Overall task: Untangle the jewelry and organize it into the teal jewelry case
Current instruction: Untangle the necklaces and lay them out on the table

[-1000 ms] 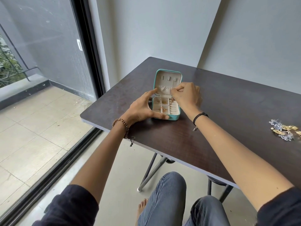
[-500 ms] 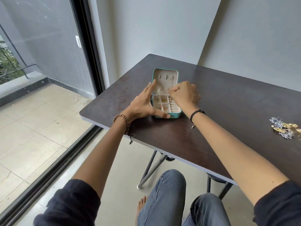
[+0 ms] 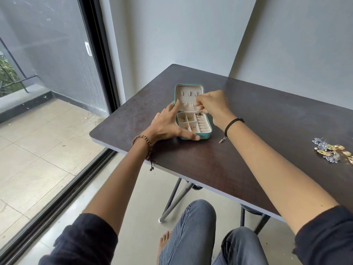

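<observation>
Dark navy left sleeve (image 3: 82, 241) at lower left, matching right sleeve (image 3: 324, 238) at lower right. Brown wooden bead bracelet (image 3: 145, 144) on the left wrist; black cord band (image 3: 234, 123) with a silver charm (image 3: 222, 140) on the right. Blue jeans (image 3: 193, 236) and a bare foot (image 3: 164, 242) at bottom centre.

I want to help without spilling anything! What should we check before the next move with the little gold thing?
1. Lid up: ok, the teal zip-around jewelry case stands open on the dark brown wooden table.
2. Case steadied: ok, the left hand rests against it, thumb along the front wall.
3. Piece held: ok, the right hand pinches a small gold jewelry piece over the far right compartment.
4. Piece untangled: cannot tell, too small.
5. Compartment below free: cannot tell, partly hidden.
6. Everything packed: not ok, a blue and gold jewelry pile lies at the table's right edge.
</observation>
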Tool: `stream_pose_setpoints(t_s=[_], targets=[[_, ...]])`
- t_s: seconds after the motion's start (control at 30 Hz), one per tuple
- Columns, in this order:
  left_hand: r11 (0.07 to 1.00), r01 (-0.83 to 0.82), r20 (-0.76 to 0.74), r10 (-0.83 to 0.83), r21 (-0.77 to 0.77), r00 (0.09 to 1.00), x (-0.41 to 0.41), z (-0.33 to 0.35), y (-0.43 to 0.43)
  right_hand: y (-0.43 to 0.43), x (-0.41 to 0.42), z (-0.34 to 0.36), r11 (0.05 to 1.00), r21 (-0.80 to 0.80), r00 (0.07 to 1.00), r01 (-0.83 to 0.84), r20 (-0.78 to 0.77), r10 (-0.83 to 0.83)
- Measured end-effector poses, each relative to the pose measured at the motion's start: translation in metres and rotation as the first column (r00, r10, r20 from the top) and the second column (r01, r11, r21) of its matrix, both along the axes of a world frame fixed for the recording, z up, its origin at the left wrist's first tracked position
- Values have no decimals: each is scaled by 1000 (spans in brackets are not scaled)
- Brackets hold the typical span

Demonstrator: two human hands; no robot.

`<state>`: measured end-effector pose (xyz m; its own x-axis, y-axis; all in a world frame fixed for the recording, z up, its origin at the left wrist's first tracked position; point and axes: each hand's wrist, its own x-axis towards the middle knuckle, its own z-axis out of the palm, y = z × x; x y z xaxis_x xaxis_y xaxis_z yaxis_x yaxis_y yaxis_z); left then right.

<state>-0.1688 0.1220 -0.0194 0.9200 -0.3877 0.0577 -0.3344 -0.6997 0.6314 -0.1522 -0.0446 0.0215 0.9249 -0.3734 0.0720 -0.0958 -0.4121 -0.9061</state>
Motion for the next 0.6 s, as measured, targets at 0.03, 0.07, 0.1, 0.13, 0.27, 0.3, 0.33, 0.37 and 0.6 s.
stream_pose_setpoints(t_s=[0.03,0.07,0.1,0.13,0.27,0.3,0.33,0.37,0.6], targets=[[1000,-1,1,1,0,1000,1,-1,0,-1,2,0,1000,-25,1000,-2,-10,1],[1000,0,4,0,-2,1000,2,-2,1,-2,5,0,998,-61,1000,7,-17,-8],[1000,1,8,-1,-6,1000,2,-3,1,-3,8,-1,995,-99,1000,18,-19,-20],[1000,2,14,-2,-10,1000,2,-4,1,-5,10,-3,990,-138,999,25,-19,-28],[999,2,33,-1,-34,999,2,-6,2,-6,15,-8,960,-279,999,38,30,-30],[999,6,38,-4,-45,999,2,-6,2,-6,15,-9,957,-288,999,41,42,-30],[998,12,43,-10,-54,999,2,-6,2,-6,15,-9,960,-275,998,46,47,-34],[998,17,49,-14,-62,999,2,-6,3,-5,15,-8,969,-242,998,48,48,-37],[995,43,74,-36,-88,997,3,-7,5,0,17,-6,998,32,991,59,117,-62]])
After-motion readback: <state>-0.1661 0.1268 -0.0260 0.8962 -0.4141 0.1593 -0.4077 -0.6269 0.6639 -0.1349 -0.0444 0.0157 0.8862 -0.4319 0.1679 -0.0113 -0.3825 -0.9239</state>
